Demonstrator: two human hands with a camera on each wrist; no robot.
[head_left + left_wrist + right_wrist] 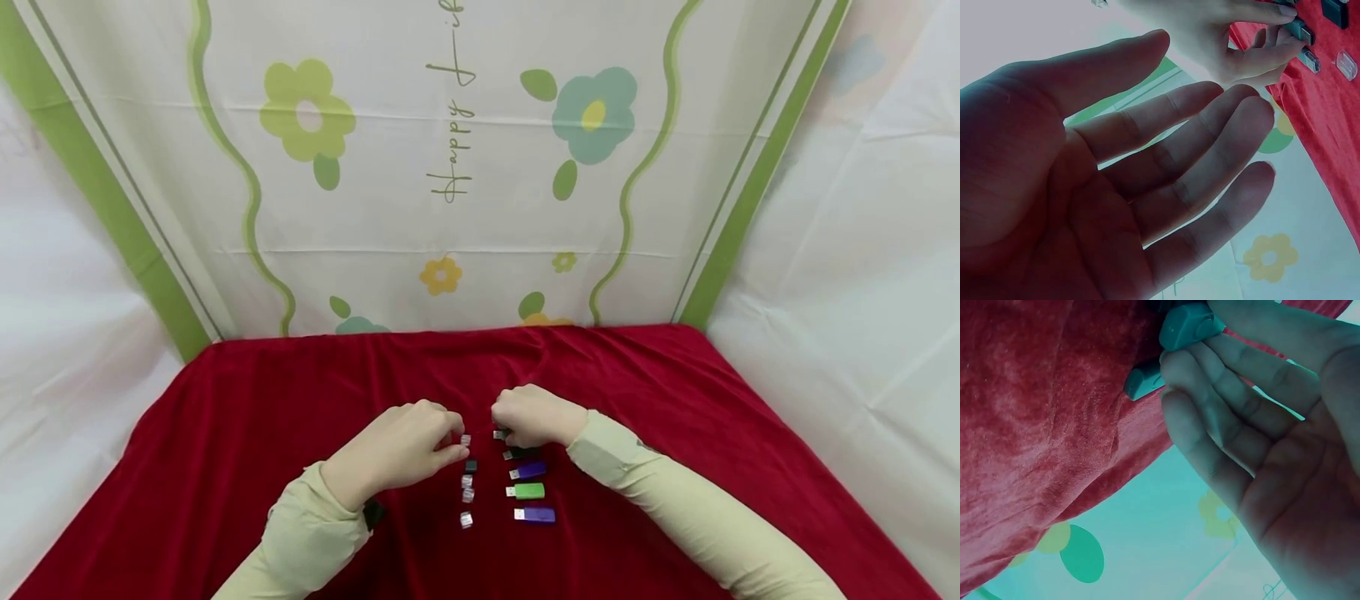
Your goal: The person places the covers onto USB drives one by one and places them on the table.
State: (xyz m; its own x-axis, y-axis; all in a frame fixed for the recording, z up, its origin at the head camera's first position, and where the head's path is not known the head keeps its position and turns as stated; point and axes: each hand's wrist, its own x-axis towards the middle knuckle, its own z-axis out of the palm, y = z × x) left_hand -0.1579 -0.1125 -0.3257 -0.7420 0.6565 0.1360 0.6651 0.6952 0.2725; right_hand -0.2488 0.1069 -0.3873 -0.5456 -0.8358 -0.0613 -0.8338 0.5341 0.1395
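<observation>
My left hand [408, 446] hovers beside a column of caps, its fingers loosely bent and apart, nothing between them in the left wrist view. Closest to it are a clear cap [466, 440] and a black cap [471, 467]. With thumb and fingers my right hand [536, 415] pinches a dark USB stick [1300, 30], teal-tinted in the right wrist view. A second stick [1143, 381] lies by its fingertips there. Just below that hand in the head view lies a dark USB stick [521, 454], plug pointing left.
Nearer the front lie a blue USB stick [528, 471], a green one [527, 491] and a purple-blue one [536, 516]. More clear caps [467, 520] continue the left column. Red cloth [300, 392] covers the table; a flowered curtain [480, 217] hangs behind.
</observation>
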